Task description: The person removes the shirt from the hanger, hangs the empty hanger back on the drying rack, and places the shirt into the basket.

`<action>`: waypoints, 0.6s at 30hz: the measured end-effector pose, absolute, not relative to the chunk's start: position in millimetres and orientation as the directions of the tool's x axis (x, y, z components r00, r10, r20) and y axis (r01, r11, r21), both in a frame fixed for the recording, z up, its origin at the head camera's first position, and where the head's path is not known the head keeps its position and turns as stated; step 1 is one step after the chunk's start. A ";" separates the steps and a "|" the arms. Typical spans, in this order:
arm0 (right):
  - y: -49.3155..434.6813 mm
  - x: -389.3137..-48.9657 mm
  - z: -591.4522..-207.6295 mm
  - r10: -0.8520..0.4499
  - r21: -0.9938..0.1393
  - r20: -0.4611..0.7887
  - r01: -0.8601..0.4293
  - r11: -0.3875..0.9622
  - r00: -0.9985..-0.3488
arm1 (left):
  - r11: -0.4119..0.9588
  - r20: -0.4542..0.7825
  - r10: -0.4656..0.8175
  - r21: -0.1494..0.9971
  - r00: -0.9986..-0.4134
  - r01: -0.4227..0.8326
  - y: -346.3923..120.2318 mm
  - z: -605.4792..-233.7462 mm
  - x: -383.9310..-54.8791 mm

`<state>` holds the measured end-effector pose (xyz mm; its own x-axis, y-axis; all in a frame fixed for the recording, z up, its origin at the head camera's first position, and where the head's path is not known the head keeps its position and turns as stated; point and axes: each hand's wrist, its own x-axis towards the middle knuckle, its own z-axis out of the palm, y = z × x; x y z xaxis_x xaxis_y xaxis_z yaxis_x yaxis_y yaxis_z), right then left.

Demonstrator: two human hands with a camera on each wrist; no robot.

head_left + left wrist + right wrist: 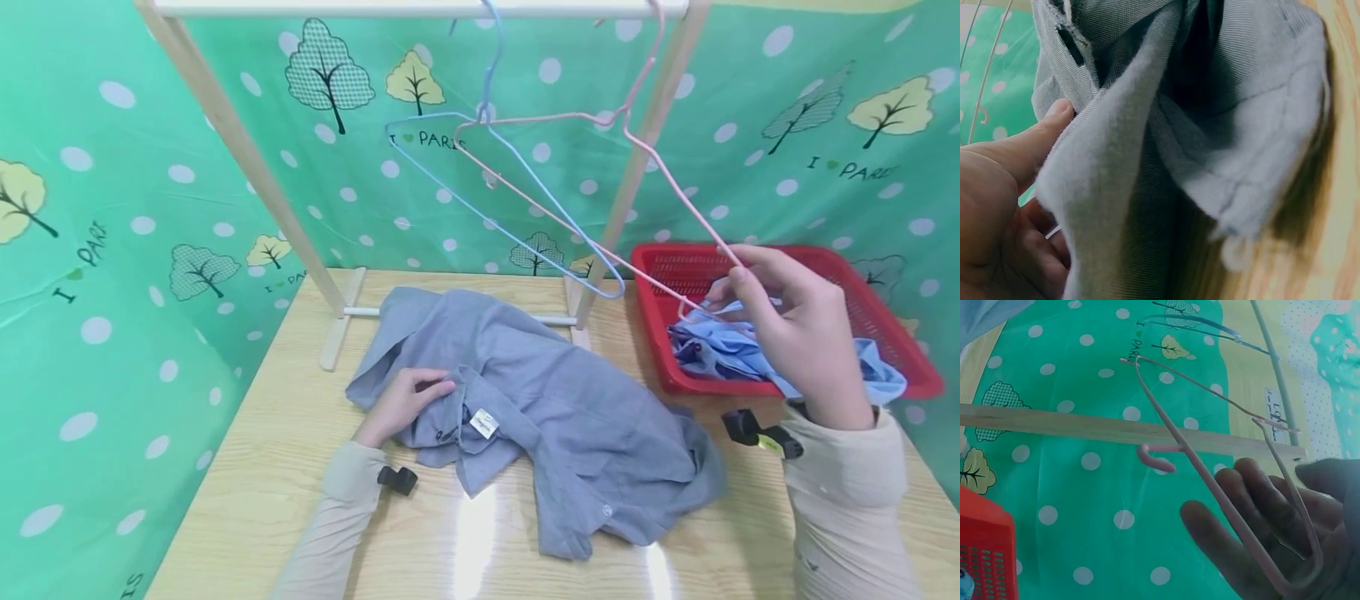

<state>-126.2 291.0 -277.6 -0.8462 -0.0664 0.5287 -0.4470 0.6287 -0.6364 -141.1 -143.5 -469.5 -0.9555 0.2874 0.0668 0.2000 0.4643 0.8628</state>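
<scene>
A grey-blue button shirt (517, 350) lies crumpled on the table, its collar with a white label (483, 423) towards me. My left hand (405, 404) pinches the shirt near the collar. In the left wrist view the thumb presses against the cloth (1110, 144), with the other fingers partly hidden behind it. The pink hanger (686, 196) hangs by its hook from the rack's top bar. Its right end is between the thumb and fingers of my right hand (798, 321), and the hanger tilts down towards that hand. A blue hanger (540, 179) hangs beside it, untouched.
The wooden rack (240, 158) with a white top bar (420, 8) stands behind the shirt. At the right, a red basket (652, 308) holds blue clothing (720, 342), partly covered by my right hand. A green patterned cloth (360, 192) forms the backdrop.
</scene>
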 end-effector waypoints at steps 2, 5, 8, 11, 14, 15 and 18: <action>293.0 -124.5 -279.3 -0.109 -0.601 0.532 -0.465 0.651 -0.840 | 0.470 0.064 0.288 0.860 -0.956 0.199 -144.3 -468.5 -141.1; 296.0 -120.2 -282.9 -0.154 -0.561 0.525 -0.477 0.677 -0.837 | 0.470 0.062 0.289 0.860 -0.955 0.198 -146.1 -468.8 -139.9; 299.5 -116.3 -285.9 -0.165 -0.559 0.517 -0.477 0.679 -0.840 | 0.472 0.076 0.278 0.858 -0.958 0.205 -147.9 -467.9 -138.5; 305.6 -112.0 -288.9 -0.158 -0.571 0.510 -0.471 0.673 -0.845 | 0.467 0.097 0.264 0.858 -0.959 0.216 -149.6 -463.8 -138.5; 316.6 -103.3 -293.0 -0.153 -0.597 0.409 -0.390 0.701 -0.900 | 0.471 0.121 0.253 0.852 -0.960 0.231 -151.7 -457.1 -140.4; 321.5 -99.5 -294.5 -0.156 -0.599 0.346 -0.346 0.722 -0.925 | 0.468 0.127 0.251 0.852 -0.960 0.235 -152.5 -454.7 -141.4; 335.3 -87.7 -300.8 -0.163 -0.556 0.145 -0.217 0.803 -0.976 | 0.486 0.144 0.237 0.839 -0.961 0.246 -155.7 -447.7 -144.6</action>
<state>-87.7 335.3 -300.8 -0.9758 -0.1633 0.1452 -0.2170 0.8025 -0.5557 -144.6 -155.7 -447.7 -0.9607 0.2373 0.1438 0.2455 0.4857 0.8390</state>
